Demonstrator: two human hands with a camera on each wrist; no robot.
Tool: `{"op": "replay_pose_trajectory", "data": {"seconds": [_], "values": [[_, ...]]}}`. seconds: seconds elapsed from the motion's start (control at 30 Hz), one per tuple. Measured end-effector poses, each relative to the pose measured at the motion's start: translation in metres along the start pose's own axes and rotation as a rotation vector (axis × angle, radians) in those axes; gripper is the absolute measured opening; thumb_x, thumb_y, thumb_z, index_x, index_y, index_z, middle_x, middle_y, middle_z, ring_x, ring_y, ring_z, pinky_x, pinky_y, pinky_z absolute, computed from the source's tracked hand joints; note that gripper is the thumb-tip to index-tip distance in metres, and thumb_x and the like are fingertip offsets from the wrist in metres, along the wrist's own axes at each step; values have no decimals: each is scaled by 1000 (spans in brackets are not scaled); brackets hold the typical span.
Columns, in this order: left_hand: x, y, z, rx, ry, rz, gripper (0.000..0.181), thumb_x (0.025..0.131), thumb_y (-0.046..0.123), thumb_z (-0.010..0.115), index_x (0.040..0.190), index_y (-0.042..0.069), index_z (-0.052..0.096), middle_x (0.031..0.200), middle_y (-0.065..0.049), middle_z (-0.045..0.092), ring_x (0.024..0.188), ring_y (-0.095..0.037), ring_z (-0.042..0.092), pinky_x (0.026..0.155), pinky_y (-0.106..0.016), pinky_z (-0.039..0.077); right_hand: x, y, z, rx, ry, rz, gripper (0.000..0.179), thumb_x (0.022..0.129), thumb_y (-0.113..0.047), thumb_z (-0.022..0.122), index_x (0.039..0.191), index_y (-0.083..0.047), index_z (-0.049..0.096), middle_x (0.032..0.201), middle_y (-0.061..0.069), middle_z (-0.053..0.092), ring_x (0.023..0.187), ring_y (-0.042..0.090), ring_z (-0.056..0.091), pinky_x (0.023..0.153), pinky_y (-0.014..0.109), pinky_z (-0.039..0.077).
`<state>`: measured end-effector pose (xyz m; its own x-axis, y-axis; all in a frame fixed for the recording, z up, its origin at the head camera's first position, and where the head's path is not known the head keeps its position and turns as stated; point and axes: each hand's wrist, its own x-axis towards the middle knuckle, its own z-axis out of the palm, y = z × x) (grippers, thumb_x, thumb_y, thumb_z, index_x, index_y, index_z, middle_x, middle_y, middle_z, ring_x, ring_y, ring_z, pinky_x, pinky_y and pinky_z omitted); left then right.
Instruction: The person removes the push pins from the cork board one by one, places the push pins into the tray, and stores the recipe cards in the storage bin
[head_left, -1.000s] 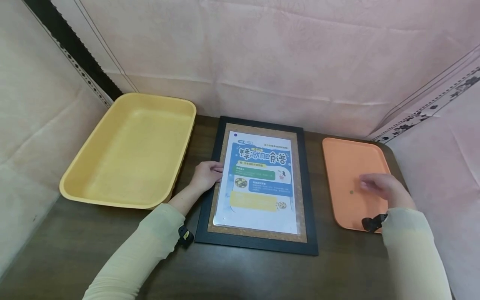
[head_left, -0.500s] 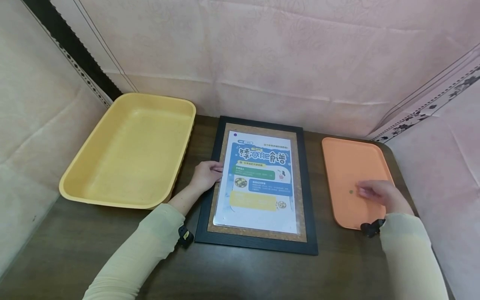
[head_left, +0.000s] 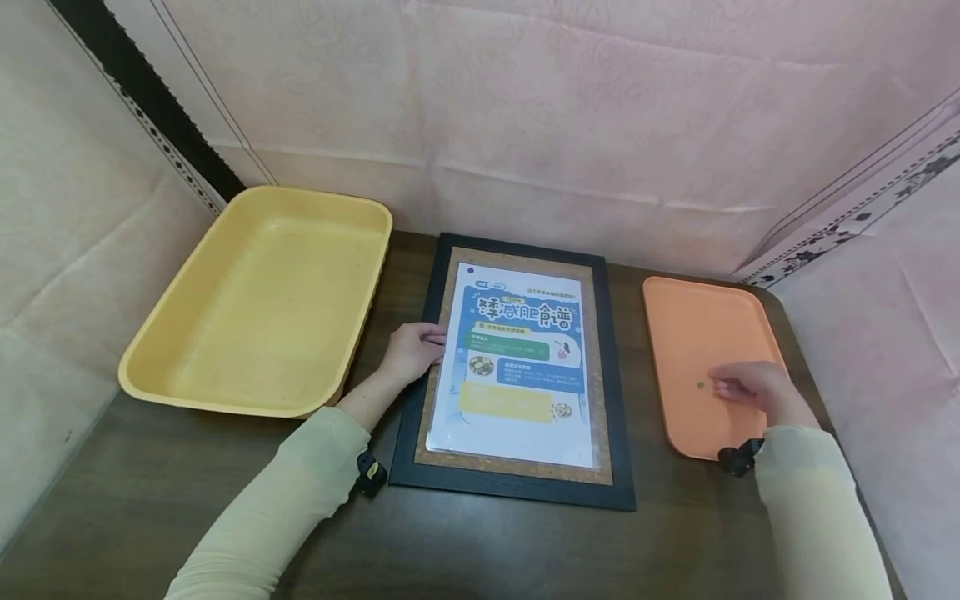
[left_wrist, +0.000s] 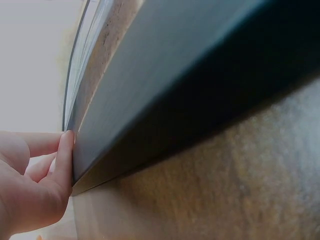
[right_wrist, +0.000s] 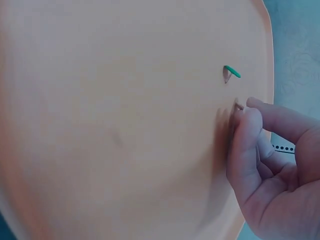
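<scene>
A black-framed cork board (head_left: 513, 492) lies on the table with a blue-and-white poster (head_left: 517, 442) on it. My left hand (head_left: 411, 354) rests on the board's left side, its fingertips at the poster's left edge. In the left wrist view, the thumb (left_wrist: 64, 160) touches the frame's side. Over the orange tray (head_left: 675, 325), my right hand (head_left: 753, 387) has its thumb and index finger pinching a small thumbtack (right_wrist: 239, 106), mostly hidden by the fingertips. A green thumbtack (right_wrist: 232, 71) lies on the tray just beyond them. A purple tack (head_left: 470, 270) sits at the poster's top left corner.
To the left stands a large yellow tray (head_left: 255, 333) with raised walls. Pale cloth walls (head_left: 562, 125) enclose the table (head_left: 465, 550) at the back and both sides. The orange tray stands close to the right-hand wall.
My right hand has moved slightly left and down over the orange tray, its fingertips coming closer to the green thumbtack. The left hand and the board have stayed in place.
</scene>
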<state>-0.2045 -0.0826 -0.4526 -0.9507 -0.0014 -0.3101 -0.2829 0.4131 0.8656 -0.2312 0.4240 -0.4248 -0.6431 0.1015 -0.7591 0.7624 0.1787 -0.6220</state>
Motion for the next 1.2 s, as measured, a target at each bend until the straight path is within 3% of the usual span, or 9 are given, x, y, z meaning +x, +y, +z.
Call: {"op": "replay_pose_trajectory", "data": {"seconds": [0.2,0.33,0.47,0.6,0.77,0.93,1.1,1.2], "values": [[-1,1,-5,9,12,-5,35,92,7,57,126,1,56,117,-16,64,103,-26,65,86,-34,55,-3,-13,-2,-88,-31,-48,28,95,-20,52,71,-19,67,66,-6,65,62,5,64,69,21,57],[-2,1,-8,17,21,-8,35,92,8,57,127,2,56,118,-16,64,103,-26,65,87,-34,54,-5,-34,2,-137,36,-89,16,95,-25,51,95,-10,57,67,-8,64,62,4,63,68,20,56],[-2,1,-10,18,29,-13,35,92,8,56,127,3,56,118,-16,64,103,-25,65,87,-34,54,-7,-61,16,-188,98,-137,24,95,-28,51,111,-10,46,67,-12,62,63,-1,62,69,16,55],[-2,0,-9,7,33,-16,34,92,8,56,126,3,56,117,-16,64,101,-25,65,86,-34,55,-11,-86,37,-229,97,-220,23,94,-25,53,110,-9,47,66,-13,63,63,-2,62,71,16,55],[-1,-2,-4,-2,25,-18,34,93,8,55,126,3,56,117,-15,64,101,-24,65,85,-33,55,-17,-112,65,-223,-35,-332,14,95,-21,51,105,-10,47,70,-13,62,65,-1,61,71,16,55],[-3,-2,1,-1,25,-23,33,93,9,55,125,4,57,116,-14,65,100,-23,65,85,-33,55,-20,-129,102,-160,-137,-386,9,96,-23,50,96,-14,51,70,-11,61,66,2,61,67,17,55],[-5,0,0,-3,19,-10,33,93,8,56,125,3,57,116,-14,65,100,-24,65,85,-33,55,-18,-145,144,-215,-103,-457,23,96,-25,52,110,-8,49,70,-10,60,66,4,60,66,17,54],[-4,0,1,-1,16,0,33,92,8,56,124,2,58,115,-14,65,99,-23,66,84,-32,56,-15,-152,169,-230,-31,-468,35,94,-25,54,122,-4,47,77,-6,61,68,7,62,71,21,55]]}}
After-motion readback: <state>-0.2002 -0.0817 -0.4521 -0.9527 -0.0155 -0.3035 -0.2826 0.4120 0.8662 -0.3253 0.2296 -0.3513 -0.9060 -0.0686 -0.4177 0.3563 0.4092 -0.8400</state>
